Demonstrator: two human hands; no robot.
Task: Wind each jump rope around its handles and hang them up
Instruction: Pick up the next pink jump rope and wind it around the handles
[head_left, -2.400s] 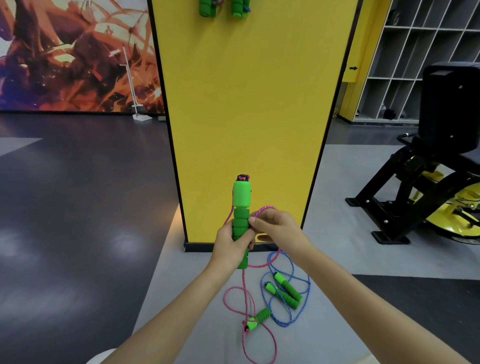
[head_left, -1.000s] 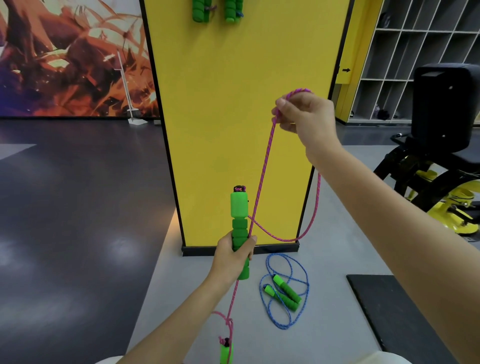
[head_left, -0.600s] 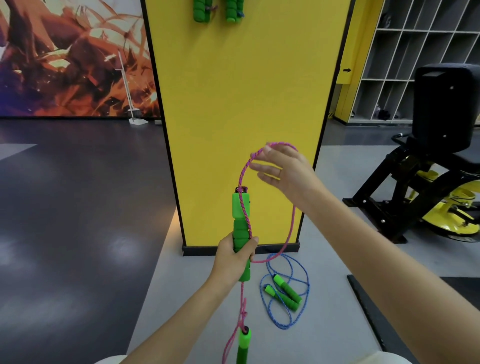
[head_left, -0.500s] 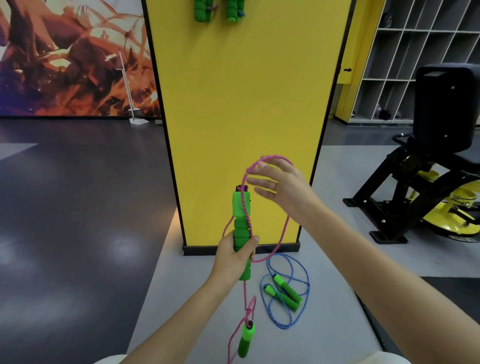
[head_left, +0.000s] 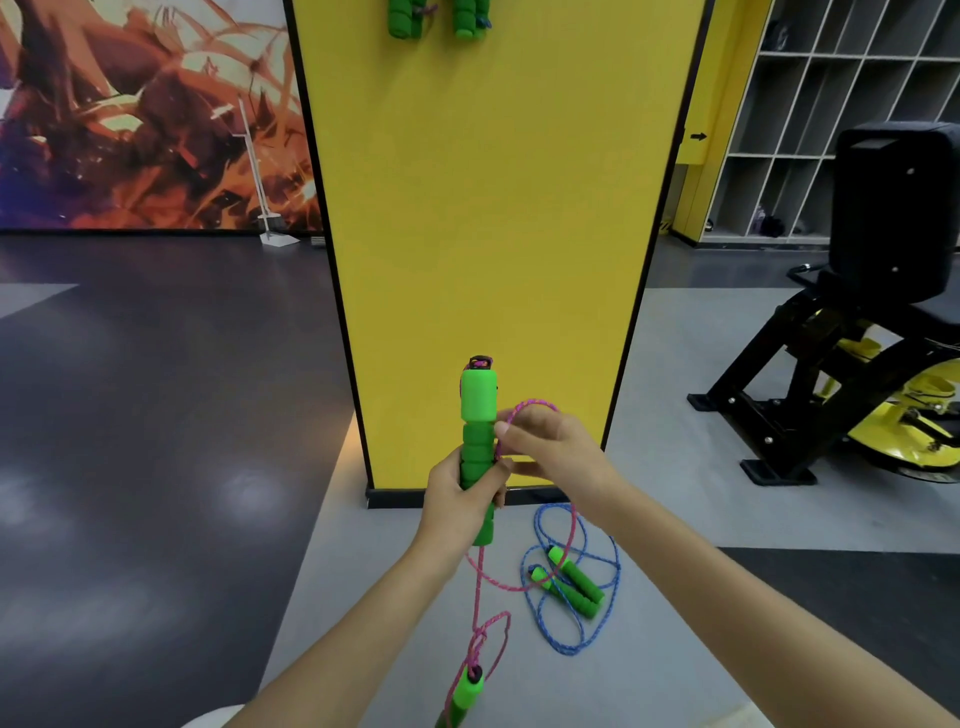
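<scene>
the left hand (head_left: 457, 499) grips a green handle (head_left: 478, 431) upright, fist closed around its lower part. just right, the right hand (head_left: 550, 452) pinches a loop of pink rope (head_left: 527, 408) against the handle. the rope's other handle (head_left: 465, 693) dangles below. a blue jump rope (head_left: 571, 577) lies on the floor (head_left: 363, 571), farther right.

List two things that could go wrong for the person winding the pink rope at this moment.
1. The second handle dangles free on the pink rope; it may swing and snag the blue rope on the floor.
2. The left hand grips only the upright handle's lower part, so the right hand's loop could slip off.
</scene>
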